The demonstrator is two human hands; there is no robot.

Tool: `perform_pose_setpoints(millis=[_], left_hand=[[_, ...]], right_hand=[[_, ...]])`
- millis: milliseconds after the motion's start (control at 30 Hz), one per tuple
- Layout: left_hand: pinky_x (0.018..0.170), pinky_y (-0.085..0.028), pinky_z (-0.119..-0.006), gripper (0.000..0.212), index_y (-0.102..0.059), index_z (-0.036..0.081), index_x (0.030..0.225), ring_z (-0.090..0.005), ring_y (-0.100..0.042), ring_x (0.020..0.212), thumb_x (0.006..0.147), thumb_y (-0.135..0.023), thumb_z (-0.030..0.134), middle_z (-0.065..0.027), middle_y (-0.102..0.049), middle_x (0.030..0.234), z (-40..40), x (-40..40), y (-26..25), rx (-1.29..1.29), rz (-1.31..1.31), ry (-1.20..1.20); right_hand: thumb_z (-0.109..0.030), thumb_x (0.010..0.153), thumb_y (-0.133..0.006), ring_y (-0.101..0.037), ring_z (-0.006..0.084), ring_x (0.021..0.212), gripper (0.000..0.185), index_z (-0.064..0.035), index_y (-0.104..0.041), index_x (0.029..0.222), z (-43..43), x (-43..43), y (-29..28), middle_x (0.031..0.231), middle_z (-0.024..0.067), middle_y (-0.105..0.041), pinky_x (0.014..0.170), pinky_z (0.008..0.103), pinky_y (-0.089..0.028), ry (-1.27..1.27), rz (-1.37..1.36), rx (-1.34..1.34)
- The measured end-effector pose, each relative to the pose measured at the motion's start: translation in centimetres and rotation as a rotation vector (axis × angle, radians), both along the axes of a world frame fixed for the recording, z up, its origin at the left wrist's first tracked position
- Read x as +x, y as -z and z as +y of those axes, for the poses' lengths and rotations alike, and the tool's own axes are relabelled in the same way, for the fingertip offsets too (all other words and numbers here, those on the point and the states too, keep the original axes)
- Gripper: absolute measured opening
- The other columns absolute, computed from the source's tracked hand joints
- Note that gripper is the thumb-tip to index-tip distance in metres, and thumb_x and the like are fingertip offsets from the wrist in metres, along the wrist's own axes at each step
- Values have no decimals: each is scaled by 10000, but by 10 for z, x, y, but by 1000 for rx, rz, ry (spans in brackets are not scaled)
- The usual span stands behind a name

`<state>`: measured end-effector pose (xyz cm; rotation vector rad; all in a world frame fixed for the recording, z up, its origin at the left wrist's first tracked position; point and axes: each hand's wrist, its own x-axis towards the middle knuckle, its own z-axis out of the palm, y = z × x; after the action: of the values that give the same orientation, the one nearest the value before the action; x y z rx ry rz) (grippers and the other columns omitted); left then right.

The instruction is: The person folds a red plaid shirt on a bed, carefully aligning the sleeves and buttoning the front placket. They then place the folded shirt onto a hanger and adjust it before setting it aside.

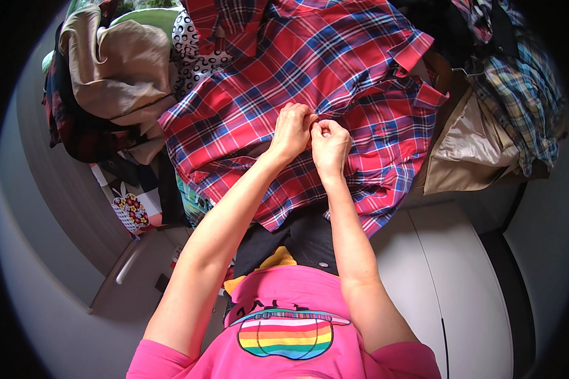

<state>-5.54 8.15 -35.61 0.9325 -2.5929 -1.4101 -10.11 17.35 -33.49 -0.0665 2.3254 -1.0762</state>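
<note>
A red, blue and white plaid shirt (246, 104) lies spread out in front of me, its collar (410, 52) towards the right. My left hand (291, 128) and my right hand (332, 144) meet over the middle of its front placket. Both pinch the cloth at the placket with thumb and fingers; whether a button sits between the fingertips is hidden. A small embroidered emblem (380, 129) shows on the shirt to the right of my right hand. One sleeve (230, 28) lies folded at the top. The hem hangs down near my lap.
Beige cloth (118, 66) is heaped on the left beside a white fabric with black rings (194, 52). On the right lie a blue and yellow plaid shirt (521, 94), a tan garment (474, 142) and a hanger hook (469, 72). A pale cabinet (445, 265) stands at lower right.
</note>
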Motion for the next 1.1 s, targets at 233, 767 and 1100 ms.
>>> perform_pose_setpoints(millis=[233,767,1100], left_hand=[[755,-452,-427,94,-643,-34,825,-348,-578,818,768,-630,39,-191,-641,801,-7,7,-15,207,-73,-21],[695,-465,-386,137,-635,-15,884,-310,-584,779,747,-640,-6,-147,-612,794,-10,13,-6,58,-12,55],[661,-448,-315,141,-633,-3,919,-207,-560,738,780,-650,-11,-99,-589,803,-18,14,-3,195,-59,66]], right_hand=[[-56,766,-680,-633,285,585,92,6,-612,762,3,3,9,656,152,-634,565,372,-482,-9,59,-79],[-81,808,-660,-618,290,599,115,9,-597,776,6,4,12,692,153,-628,561,383,-475,-60,93,-73],[-98,883,-610,-513,51,510,145,34,-581,831,14,-6,23,689,36,-583,459,196,-420,174,-479,-390]])
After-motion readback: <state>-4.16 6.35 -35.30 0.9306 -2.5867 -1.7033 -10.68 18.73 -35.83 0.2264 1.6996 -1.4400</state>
